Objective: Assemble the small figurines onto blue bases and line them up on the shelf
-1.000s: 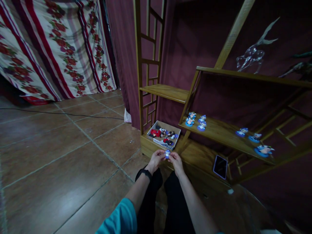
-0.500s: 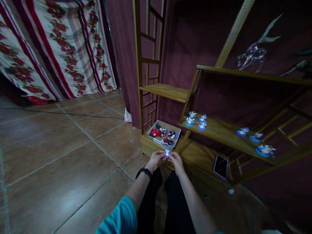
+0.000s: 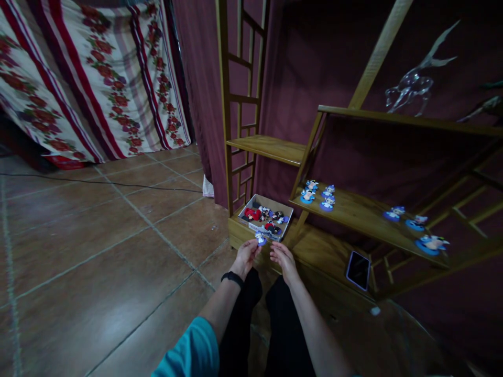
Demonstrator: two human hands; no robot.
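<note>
A small white and purple figurine (image 3: 260,238) on a round base is pinched in the fingertips of my left hand (image 3: 247,256), just in front of the box. My right hand (image 3: 283,260) is beside it, a small gap away from the figurine, with its fingers apart and nothing in them. Behind both hands, an open cardboard box (image 3: 262,199) on the low shelf holds several red, black and white figurines (image 3: 271,226) lying down. Up on the middle shelf (image 3: 353,217) stand several similar figurines (image 3: 328,203) with blue or purple bases.
A phone or tablet (image 3: 358,270) with a purple edge lies on the bottom shelf. On the upper shelf stands a clear glass deer (image 3: 412,86). The wooden shelf unit's upright (image 3: 225,120) rises left of the box. A black cable (image 3: 118,183) crosses the tiled floor (image 3: 129,251).
My right hand has let go of the figurine and opened. My left hand has moved it slightly left and tilted it. The view has shifted a little.
</note>
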